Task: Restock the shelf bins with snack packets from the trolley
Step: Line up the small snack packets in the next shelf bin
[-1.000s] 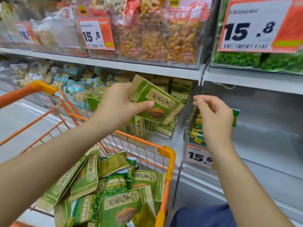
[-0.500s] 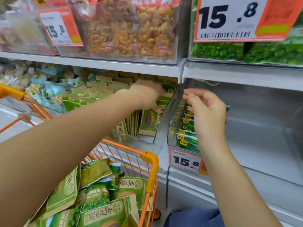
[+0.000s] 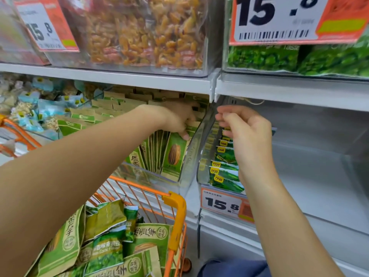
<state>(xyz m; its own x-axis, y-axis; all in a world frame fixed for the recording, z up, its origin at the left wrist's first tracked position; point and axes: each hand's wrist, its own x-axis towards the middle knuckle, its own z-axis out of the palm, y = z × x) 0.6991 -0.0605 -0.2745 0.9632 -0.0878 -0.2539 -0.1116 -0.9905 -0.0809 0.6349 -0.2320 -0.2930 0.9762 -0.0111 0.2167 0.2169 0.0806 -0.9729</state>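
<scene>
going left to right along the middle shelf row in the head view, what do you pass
blue snack packets → green almond packets in a clear bin, left hand gripping one → bin's clear side wall → right hand → dark green packets behind it → bare shelf

This is a shop — a supermarket snack aisle. Pale metal shelves (image 3: pixel 123 77) carry clear plastic bins (image 3: pixel 187 156) packed with small snack packets (image 3: pixel 173 154), many of a kind standing in rows. Big orange-and-white price tags (image 3: pixel 279 19) reading 15.8, with barcodes, hang on the bin fronts at 12 and 1 o'clock, another (image 3: pixel 221 204) lower down near the middle. At 7 o'clock stands an orange wire trolley (image 3: pixel 175 202) heaped with more green packets (image 3: pixel 107 254) — stock goods, not household clutter. Bins on the upper shelf hold golden fried snacks (image 3: pixel 143 33) in bulk.
</scene>
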